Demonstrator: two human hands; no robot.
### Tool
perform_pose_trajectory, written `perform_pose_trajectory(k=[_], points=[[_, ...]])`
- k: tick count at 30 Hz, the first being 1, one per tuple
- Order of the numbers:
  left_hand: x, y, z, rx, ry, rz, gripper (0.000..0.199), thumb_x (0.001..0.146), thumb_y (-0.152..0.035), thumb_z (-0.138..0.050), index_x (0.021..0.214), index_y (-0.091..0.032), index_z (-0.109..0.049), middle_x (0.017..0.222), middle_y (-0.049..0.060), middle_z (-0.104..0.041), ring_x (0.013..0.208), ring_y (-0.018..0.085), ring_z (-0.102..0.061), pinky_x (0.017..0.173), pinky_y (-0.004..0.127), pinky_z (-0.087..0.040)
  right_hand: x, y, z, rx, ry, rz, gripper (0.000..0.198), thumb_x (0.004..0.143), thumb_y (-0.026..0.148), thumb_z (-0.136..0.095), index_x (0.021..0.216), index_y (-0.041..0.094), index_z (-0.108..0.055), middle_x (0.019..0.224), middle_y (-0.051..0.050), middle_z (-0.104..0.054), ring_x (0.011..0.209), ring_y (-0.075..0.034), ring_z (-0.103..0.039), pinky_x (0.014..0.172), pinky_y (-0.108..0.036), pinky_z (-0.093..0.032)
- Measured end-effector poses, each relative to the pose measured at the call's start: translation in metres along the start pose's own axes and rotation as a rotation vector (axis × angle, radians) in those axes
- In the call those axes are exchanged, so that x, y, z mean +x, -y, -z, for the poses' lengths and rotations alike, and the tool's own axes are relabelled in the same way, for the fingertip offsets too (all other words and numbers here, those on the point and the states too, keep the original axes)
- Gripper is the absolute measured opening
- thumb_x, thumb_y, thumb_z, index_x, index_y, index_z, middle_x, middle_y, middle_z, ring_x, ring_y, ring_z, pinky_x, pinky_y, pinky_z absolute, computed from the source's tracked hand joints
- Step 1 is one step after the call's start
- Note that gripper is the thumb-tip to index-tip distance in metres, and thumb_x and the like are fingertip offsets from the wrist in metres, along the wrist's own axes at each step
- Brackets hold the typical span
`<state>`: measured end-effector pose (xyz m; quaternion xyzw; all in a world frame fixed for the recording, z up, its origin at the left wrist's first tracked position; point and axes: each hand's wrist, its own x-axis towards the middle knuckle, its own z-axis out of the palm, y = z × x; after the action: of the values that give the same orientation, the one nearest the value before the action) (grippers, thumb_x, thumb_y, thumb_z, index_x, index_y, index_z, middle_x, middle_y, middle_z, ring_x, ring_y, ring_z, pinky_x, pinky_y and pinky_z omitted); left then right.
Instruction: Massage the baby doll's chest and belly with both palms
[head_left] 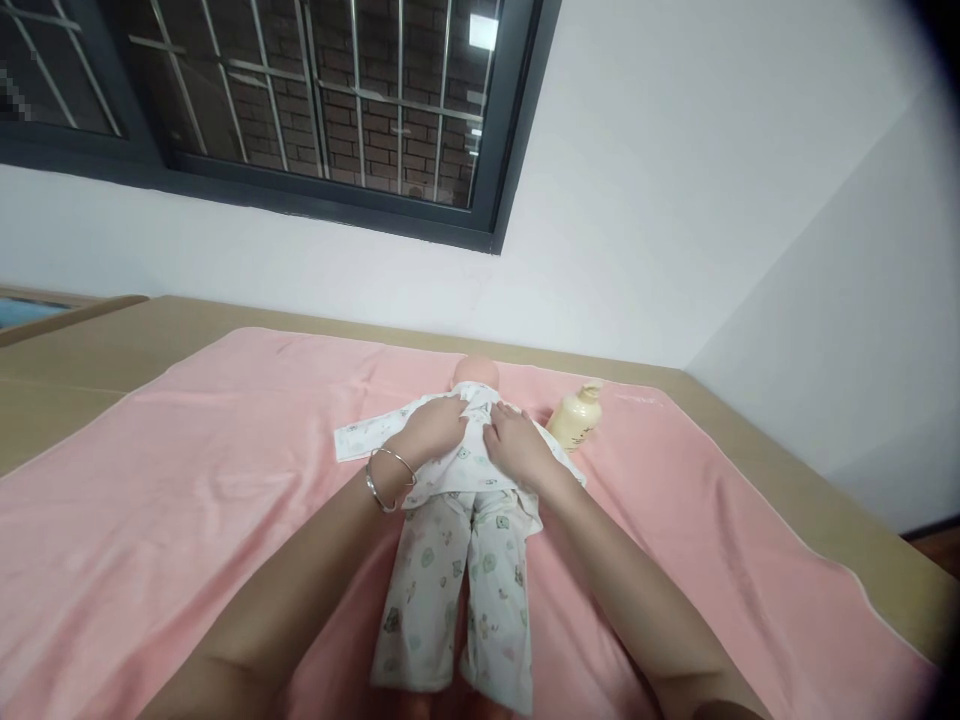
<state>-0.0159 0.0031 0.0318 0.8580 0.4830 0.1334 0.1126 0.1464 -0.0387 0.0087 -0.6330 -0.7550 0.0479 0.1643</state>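
At far left, the tan counter (97,350) reaches toward the wall (637,190); above it is a dark-framed window (322,100) with metal bars, brickwork visible beyond; a pink cloth (187,460), creased in places, covers much of the counter; one long sleeve (364,435) stretches out leftward over it; next comes the left hand (436,425), a silver bracelet (370,482) at its wrist, resting on the shirt's upper front; whether its fingers pinch the fabric, I cannot tell; in the middle the doll (474,465) lies on the cloth, head toward the wall, in a white printed shirt and matching trousers (424,570); the right hand (517,443) rests open on the shirt's other side, fingers a little spread; just beyond it stands a pale yellow pump bottle (576,420), near the doll's shoulder.
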Motion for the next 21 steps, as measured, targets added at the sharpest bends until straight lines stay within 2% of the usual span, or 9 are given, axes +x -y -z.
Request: perform_pose_trajectory(k=[2, 4, 6, 8, 11, 14, 16, 18, 21], points=[[-0.003, -0.005, 0.008, -0.019, 0.009, 0.038, 0.032, 0.092, -0.025, -0.041, 0.103, -0.019, -0.07, 0.11, 0.011, -0.073, 0.1, 0.027, -0.068, 0.082, 0.035, -0.05, -0.009, 0.013, 0.007, -0.035, 0.016, 0.05, 0.04, 0.095, 0.022, -0.039, 0.127, 0.007, -0.057, 0.144, -0.022, -0.05, 0.138, -0.03, -0.04, 0.116, -0.048, -0.019], [-0.002, -0.007, 0.007, -0.05, -0.044, 0.052, 0.032, 0.092, -0.024, -0.04, 0.099, -0.019, -0.07, 0.104, 0.01, -0.074, 0.098, 0.026, -0.068, 0.081, 0.034, -0.05, -0.011, 0.019, 0.01, -0.013, -0.006, 0.083, 0.035, 0.095, 0.023, -0.041, 0.12, 0.01, -0.061, 0.139, -0.019, -0.056, 0.134, -0.029, -0.046, 0.117, -0.046, -0.018], [0.002, -0.004, -0.001, -0.081, -0.12, 0.031, 0.033, 0.092, -0.024, -0.04, 0.108, -0.018, -0.069, 0.115, 0.011, -0.072, 0.108, 0.025, -0.065, 0.09, 0.034, -0.048, -0.006, 0.014, 0.006, 0.062, -0.059, 0.088, 0.033, 0.098, 0.027, -0.037, 0.115, 0.014, -0.063, 0.132, -0.015, -0.062, 0.128, -0.026, -0.052, 0.117, -0.046, -0.018], [0.008, 0.002, -0.014, -0.098, -0.168, -0.004, 0.038, 0.095, -0.028, -0.04, 0.121, -0.015, -0.064, 0.133, 0.013, -0.063, 0.125, 0.025, -0.056, 0.103, 0.035, -0.042, 0.005, -0.001, -0.003, 0.154, -0.106, 0.052, 0.038, 0.101, 0.033, -0.032, 0.119, 0.018, -0.062, 0.134, -0.012, -0.062, 0.129, -0.024, -0.051, 0.117, -0.047, -0.019], [0.017, 0.017, -0.029, -0.115, -0.152, -0.035, 0.051, 0.097, -0.038, -0.038, 0.138, -0.012, -0.052, 0.151, 0.013, -0.046, 0.142, 0.025, -0.039, 0.117, 0.038, -0.027, 0.021, -0.033, -0.016, 0.241, -0.118, -0.048, 0.045, 0.102, 0.041, -0.033, 0.138, 0.019, -0.05, 0.151, -0.01, -0.046, 0.143, -0.025, -0.035, 0.119, -0.054, -0.011], [0.023, 0.03, -0.036, -0.119, -0.114, 0.006, 0.062, 0.097, -0.049, -0.036, 0.146, -0.011, -0.042, 0.157, 0.014, -0.036, 0.147, 0.027, -0.03, 0.119, 0.04, -0.022, 0.027, -0.055, -0.022, 0.249, -0.106, -0.048, 0.049, 0.103, 0.048, -0.026, 0.14, 0.025, -0.048, 0.148, -0.007, -0.049, 0.14, -0.025, -0.04, 0.118, -0.061, -0.002], [0.024, 0.033, -0.036, -0.092, -0.099, 0.062, 0.071, 0.096, -0.055, -0.034, 0.149, -0.007, -0.035, 0.159, 0.018, -0.029, 0.149, 0.03, -0.024, 0.119, 0.041, -0.022, 0.027, -0.06, -0.023, 0.223, -0.099, -0.042, 0.051, 0.104, 0.048, -0.021, 0.14, 0.026, -0.049, 0.146, -0.006, -0.051, 0.138, -0.026, -0.042, 0.117, -0.062, -0.001], [0.022, 0.03, -0.034, -0.05, -0.084, 0.101, 0.077, 0.096, -0.058, -0.033, 0.149, -0.003, -0.032, 0.158, 0.023, -0.029, 0.148, 0.032, -0.025, 0.117, 0.042, -0.023, 0.026, -0.06, -0.022, 0.168, -0.096, -0.059, 0.052, 0.104, 0.047, -0.021, 0.141, 0.023, -0.048, 0.149, -0.008, -0.049, 0.142, -0.028, -0.037, 0.117, -0.061, -0.004], [0.014, 0.018, -0.025, 0.024, -0.046, 0.113, 0.07, 0.098, -0.052, -0.029, 0.148, -0.003, -0.034, 0.156, 0.023, -0.033, 0.145, 0.034, -0.031, 0.115, 0.045, -0.026, 0.027, -0.051, -0.019, 0.088, -0.078, -0.051, 0.05, 0.104, 0.038, -0.023, 0.143, 0.016, -0.045, 0.153, -0.012, -0.042, 0.147, -0.028, -0.027, 0.118, -0.055, -0.01]])
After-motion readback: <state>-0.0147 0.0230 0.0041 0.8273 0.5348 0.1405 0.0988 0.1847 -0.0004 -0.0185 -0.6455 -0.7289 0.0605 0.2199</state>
